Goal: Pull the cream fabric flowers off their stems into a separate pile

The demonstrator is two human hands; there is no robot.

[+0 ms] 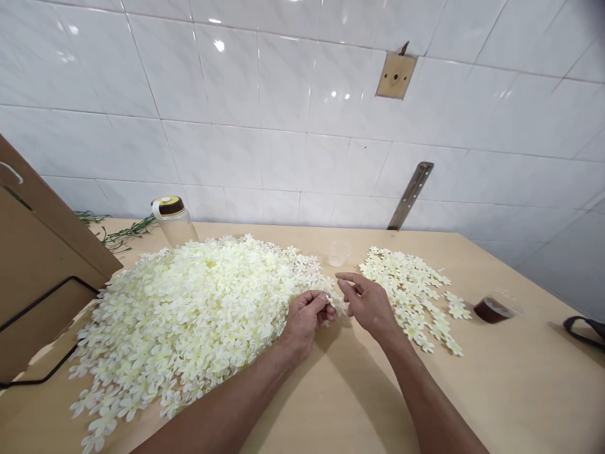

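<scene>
A large heap of white-and-pale-yellow artificial flowers (pixel 203 302) covers the left and middle of the table. At its right edge my left hand (pixel 305 318) is closed, thumb against curled fingers, pinching a small artificial flower (pixel 336 304) whose petals show past the fingertips. Just to the right, my right hand (pixel 371 306) points toward the left one. Its index finger is stretched out and its thumb stands apart below, with nothing visible between them. A smaller, flatter spread of flowers (pixel 411 290) lies beyond and right of my right hand.
Behind the hands stands a small clear cup (pixel 338 252). A cup of dark liquid (pixel 494 309) and a black strap (pixel 586 331) are on the right. At the left are a lidded bottle (pixel 174 221), green stems (pixel 127 233) and a cardboard box (pixel 42 252). A tiled wall (pixel 283 157) backs the table.
</scene>
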